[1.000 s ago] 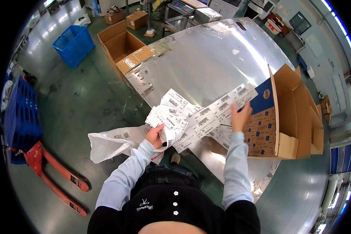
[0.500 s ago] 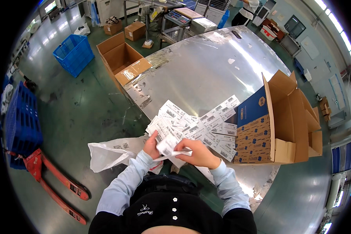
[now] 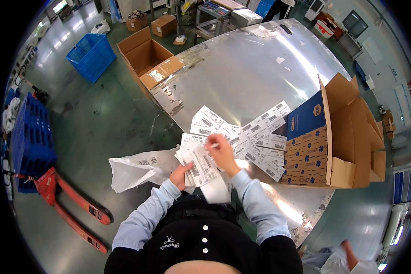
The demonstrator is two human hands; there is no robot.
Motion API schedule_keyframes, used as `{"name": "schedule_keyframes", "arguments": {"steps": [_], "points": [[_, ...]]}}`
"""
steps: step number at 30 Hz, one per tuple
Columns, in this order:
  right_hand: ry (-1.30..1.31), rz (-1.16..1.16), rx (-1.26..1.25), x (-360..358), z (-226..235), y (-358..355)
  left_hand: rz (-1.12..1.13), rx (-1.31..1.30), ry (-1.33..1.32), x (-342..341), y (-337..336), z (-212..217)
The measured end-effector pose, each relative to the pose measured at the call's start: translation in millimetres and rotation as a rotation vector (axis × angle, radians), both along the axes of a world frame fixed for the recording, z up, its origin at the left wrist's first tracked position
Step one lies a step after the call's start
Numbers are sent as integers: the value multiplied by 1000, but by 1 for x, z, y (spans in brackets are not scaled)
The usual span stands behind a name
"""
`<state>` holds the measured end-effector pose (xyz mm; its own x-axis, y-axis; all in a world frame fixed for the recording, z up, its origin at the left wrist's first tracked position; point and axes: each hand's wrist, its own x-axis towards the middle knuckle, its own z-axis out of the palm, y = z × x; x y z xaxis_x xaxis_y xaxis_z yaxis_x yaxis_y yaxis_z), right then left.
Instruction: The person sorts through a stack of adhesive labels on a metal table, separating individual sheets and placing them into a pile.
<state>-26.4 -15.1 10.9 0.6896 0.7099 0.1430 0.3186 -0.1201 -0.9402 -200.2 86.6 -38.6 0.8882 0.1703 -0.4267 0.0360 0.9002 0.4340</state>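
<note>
- The left hand (image 3: 181, 175) is closed on a small stack of label sheets (image 3: 201, 165), gripping it at the near, lower corner just off the table's front edge.
- The stack's long axis runs up and away from that grip, slanting toward the person's right, so most of the paper lies beyond the left fingers.
- The right hand (image 3: 221, 155) rests on the far end of the same stack, fingers curled as if pinching the top sheet (whether it truly pinches or only presses, I cannot tell).
- The right hand is the nearer one to the spread of labels (image 3: 246, 134) fanned across the metal table (image 3: 242, 68), which begins just past its fingertips.
- A curl of white backing paper (image 3: 216, 191) hangs below the stack, between the two forearms.
- A white plastic bag (image 3: 137, 168) hangs just left of the left hand, below the table edge.
- An open cardboard box (image 3: 338, 137) with a blue printed side stands at the right end of the spread, touching the outermost labels.
</note>
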Motion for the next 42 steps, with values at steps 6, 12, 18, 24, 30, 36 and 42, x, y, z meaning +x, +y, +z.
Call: {"name": "schedule_keyframes", "arguments": {"steps": [6,12,18,24,30,36,42], "points": [[-815,116,-754,90,-47,-41,191,-222,-185,-15,33,-2],[336,201,-162,62,-6,-11,289,-132,-124,-4,47,15],[108,606,-427,18,34,-20,330,-132,-11,14,40,12],[-120,489,151,6,75,-23,89,-79,2,28,32,7],[137,23,165,-11,81,-15,-51,-241,15,25,16,6],[-336,281,277,-21,71,-20,-75,-427,-192,5,19,1],[-136,567,152,-44,33,-33,-55,-69,20,-5,21,-6]]}}
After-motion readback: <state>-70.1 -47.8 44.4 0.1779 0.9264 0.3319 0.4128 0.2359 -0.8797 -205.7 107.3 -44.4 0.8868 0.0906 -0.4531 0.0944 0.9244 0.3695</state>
